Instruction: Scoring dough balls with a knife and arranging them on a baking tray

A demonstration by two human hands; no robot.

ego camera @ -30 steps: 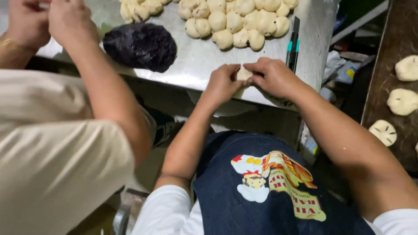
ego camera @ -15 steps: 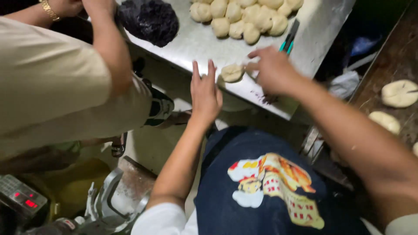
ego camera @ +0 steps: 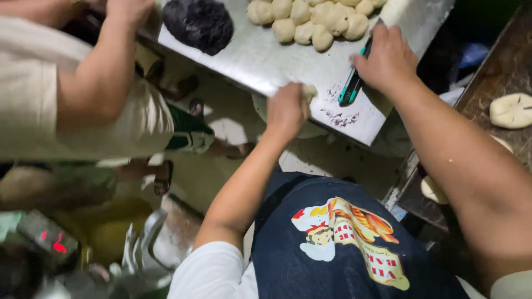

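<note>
Curled shut: left hand (ego camera: 285,111), fingers wrapped round a small dough piece (ego camera: 309,90) right at the near edge of the steel table (ego camera: 266,55), with only a pale tip showing past the knuckles. Clamped likewise: right hand (ego camera: 388,58), closed over the top of a green-handled cutter (ego camera: 352,88), blade end down on the steel, handle slanting away from the body.

Nearest of all, a dark blue apron (ego camera: 332,249) with a cartoon print, filling the bottom of the view. Lower left, blurred: a scale (ego camera: 47,238) with red lit digits, beside yellowish and metallic gear too smeared to name.

Between the two hands, purple crumbs (ego camera: 341,116) scattered on the steel. Farther up the table, a heap of pale dough balls (ego camera: 313,19), touching one another, just beyond the right hand. Left of the heap and apart from it, a dark purple lump (ego camera: 198,23). At far left, a co-worker's arm (ego camera: 105,77) below a beige sleeve, reaching over the table's corner, hand mostly out of frame. Off to the right, on a dark tray (ego camera: 499,66), flattened dough rounds (ego camera: 512,109), well apart from the steel table.

By the look of it, a shaping step: one piece in the fist, tool held down under the other hand. For the following move, by judgement: a firm hold on the soft piece without crushing it, and care with the blade so near the left knuckles.
</note>
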